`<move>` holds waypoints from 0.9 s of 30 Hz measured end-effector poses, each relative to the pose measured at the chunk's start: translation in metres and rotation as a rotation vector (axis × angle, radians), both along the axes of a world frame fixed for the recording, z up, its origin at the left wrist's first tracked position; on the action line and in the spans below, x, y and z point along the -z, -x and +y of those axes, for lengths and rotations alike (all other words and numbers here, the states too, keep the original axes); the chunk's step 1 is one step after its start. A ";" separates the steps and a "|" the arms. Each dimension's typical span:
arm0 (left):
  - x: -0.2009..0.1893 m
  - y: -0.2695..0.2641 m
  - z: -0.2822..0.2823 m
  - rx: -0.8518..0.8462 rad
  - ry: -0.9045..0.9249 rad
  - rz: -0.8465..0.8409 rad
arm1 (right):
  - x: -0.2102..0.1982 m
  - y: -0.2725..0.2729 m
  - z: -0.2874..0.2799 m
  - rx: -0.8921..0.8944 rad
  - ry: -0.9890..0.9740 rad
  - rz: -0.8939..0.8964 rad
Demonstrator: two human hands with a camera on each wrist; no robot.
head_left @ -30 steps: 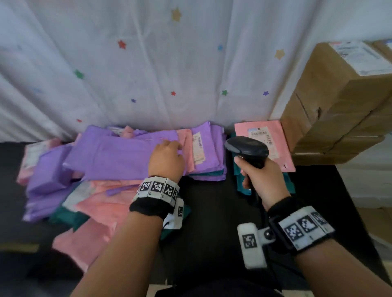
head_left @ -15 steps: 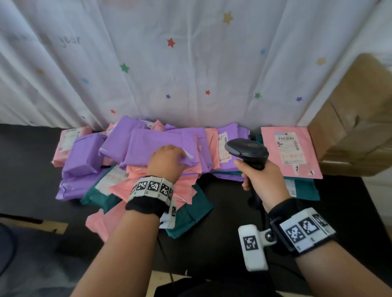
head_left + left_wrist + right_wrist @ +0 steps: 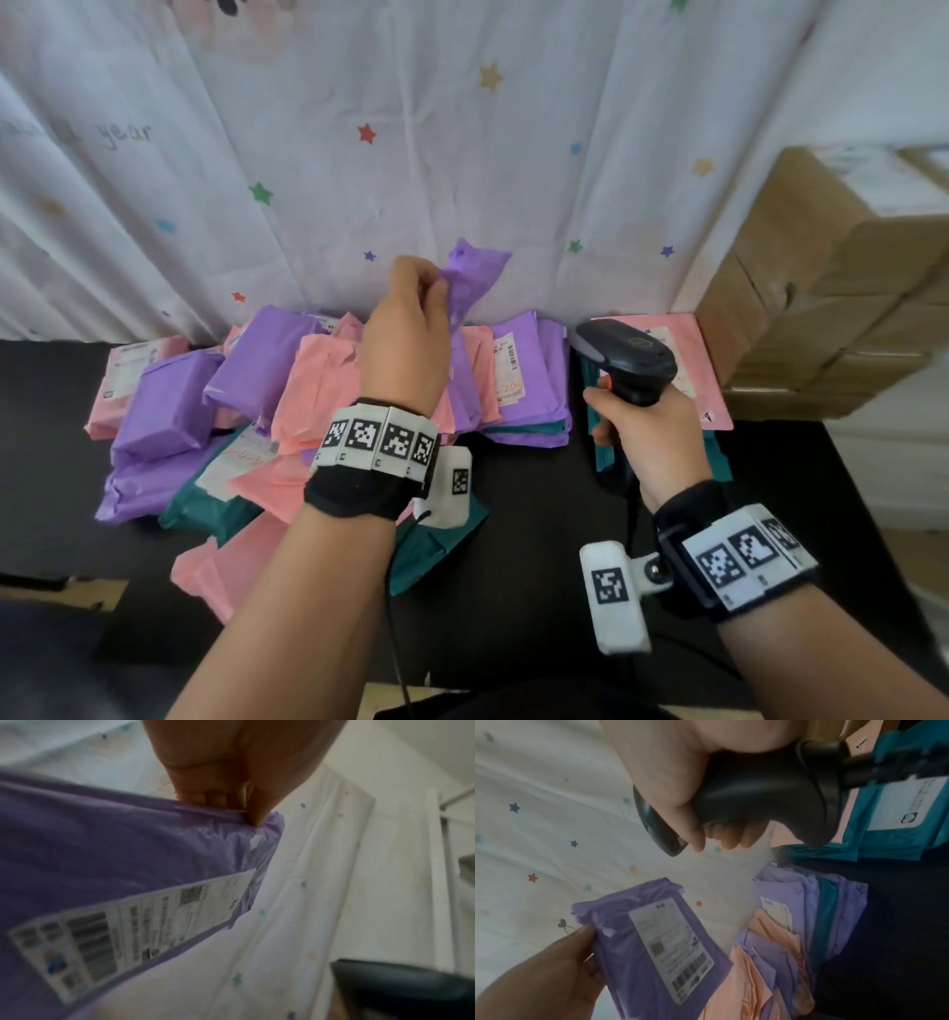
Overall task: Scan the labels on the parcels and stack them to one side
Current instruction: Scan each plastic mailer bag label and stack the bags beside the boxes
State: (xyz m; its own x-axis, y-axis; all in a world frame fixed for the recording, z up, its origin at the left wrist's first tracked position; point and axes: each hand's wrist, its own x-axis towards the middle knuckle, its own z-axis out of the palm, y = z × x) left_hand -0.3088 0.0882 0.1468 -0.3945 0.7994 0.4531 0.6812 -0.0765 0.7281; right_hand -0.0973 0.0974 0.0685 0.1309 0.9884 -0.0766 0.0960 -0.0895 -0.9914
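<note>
Right now my left hand (image 3: 405, 329) pinches a purple parcel (image 3: 654, 943) by its crumpled top edge, thumb on one side and fingers (image 3: 216, 798) curled on the other, so it hangs above the heap along the back edge of the desk (image 3: 539, 514). Its white label (image 3: 672, 949) faces away from my head and toward my right wrist, barcode at the lower end. My right hand (image 3: 649, 437) is wrapped tight round the handle of the black scanner (image 3: 624, 357), near the right side of the desk, just in front of the scanned stack (image 3: 667, 360) of pink and teal parcels.

Trouble could come from the grip first, I think. I have only a pinch of thin plastic, and the weight hangs below it; if the film slips or stretches, the parcel drops back onto the unsorted pile (image 3: 287, 390) and I lose track of which one I picked. The scanner nose points past the label, not at it, so a trigger pull now may read nothing, or catch the label on the purple parcel (image 3: 508, 370) lying beside it instead. The hanging parcel can also swing or twist, tilting the barcode off the beam. The scanner's cable (image 3: 885, 766) trails over the stack and could drag the top parcel askew.
</note>
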 end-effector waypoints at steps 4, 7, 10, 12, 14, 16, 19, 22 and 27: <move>-0.008 -0.023 0.013 0.011 -0.037 -0.250 | -0.007 -0.014 0.000 0.063 0.017 0.031; -0.002 -0.040 0.023 0.018 0.038 -0.427 | -0.012 -0.023 -0.004 0.073 0.050 -0.013; 0.007 -0.053 0.029 0.000 0.092 -0.569 | -0.013 -0.031 -0.011 0.067 0.085 0.016; 0.010 -0.060 0.031 0.004 0.123 -0.704 | -0.014 -0.037 -0.014 0.043 0.107 0.050; 0.012 -0.066 0.032 0.019 0.151 -0.804 | -0.012 -0.043 -0.014 0.045 0.124 0.109; 0.016 -0.072 0.031 0.025 0.177 -0.879 | -0.009 -0.048 -0.013 0.055 0.141 0.152; 0.024 -0.077 0.032 0.028 0.231 -0.927 | -0.007 -0.055 -0.011 0.110 0.100 0.166; 0.032 -0.076 0.033 -0.019 0.241 -0.862 | -0.012 -0.063 -0.007 0.175 0.056 -0.005; 0.034 -0.074 0.023 0.074 0.152 -0.192 | -0.031 -0.074 -0.006 0.050 -0.066 -0.348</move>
